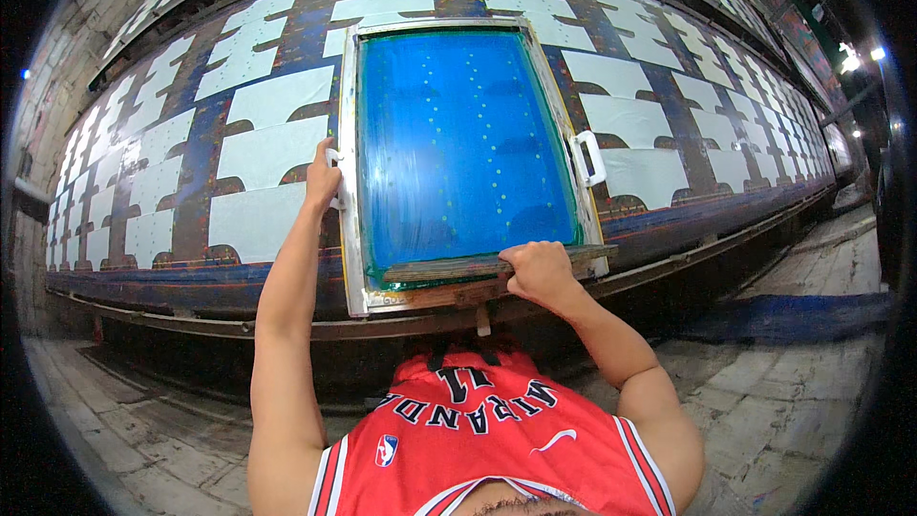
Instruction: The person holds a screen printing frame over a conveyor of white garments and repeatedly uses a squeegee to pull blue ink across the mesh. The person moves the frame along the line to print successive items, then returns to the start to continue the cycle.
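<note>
A person's left hand [325, 174] curls its fingers round a handle [337, 202] as the right hand [539, 274] grips a bar [444, 268] at the near end of a blue screen [458, 153] lying among white pieces [626, 122] on a table [203, 148]

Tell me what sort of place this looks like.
Probably a screen-printing workshop: a framed blue screen, a wooden squeegee under the right hand, and rows of white pieces along a long table.

And it's a red sleeveless jersey [449, 456] at six o'clock, black white-edged lettering [473, 410] arching across, striped trim [646, 463] down either side!
</note>
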Demonstrator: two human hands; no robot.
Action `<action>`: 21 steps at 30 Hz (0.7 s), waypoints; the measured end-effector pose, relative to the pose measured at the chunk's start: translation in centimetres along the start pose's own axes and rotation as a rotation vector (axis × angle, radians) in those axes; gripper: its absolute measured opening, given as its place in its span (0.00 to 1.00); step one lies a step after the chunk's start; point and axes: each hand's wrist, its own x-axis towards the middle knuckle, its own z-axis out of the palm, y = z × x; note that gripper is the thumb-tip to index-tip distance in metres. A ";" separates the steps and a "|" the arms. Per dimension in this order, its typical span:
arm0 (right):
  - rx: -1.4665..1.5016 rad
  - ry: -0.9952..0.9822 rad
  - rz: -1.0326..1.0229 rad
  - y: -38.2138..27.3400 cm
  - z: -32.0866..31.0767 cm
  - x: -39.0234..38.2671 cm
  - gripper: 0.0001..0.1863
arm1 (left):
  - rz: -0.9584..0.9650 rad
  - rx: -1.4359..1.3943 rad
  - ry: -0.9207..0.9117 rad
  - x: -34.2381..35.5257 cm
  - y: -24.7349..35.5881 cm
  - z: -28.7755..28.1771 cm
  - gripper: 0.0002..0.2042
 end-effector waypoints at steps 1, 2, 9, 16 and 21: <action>-0.025 -0.032 0.006 -0.1 0.1 -0.2 0.17 | 0.044 -0.004 -0.004 -0.1 0.1 -0.1 0.30; -0.050 -0.061 0.009 -0.3 0.3 -0.3 0.17 | 0.043 -0.014 -0.020 -0.1 0.2 -0.2 0.31; 0.068 0.242 -0.118 -1.2 3.9 -1.7 0.10 | -0.059 0.032 -0.074 -0.4 1.0 -0.7 0.31; -0.022 0.354 -0.179 0.8 5.3 3.1 0.13 | -0.070 0.020 -0.009 -0.6 0.2 -0.2 0.34; -0.070 0.368 -0.186 4.2 3.8 11.3 0.12 | -0.103 0.023 -0.007 -0.6 0.7 -0.3 0.32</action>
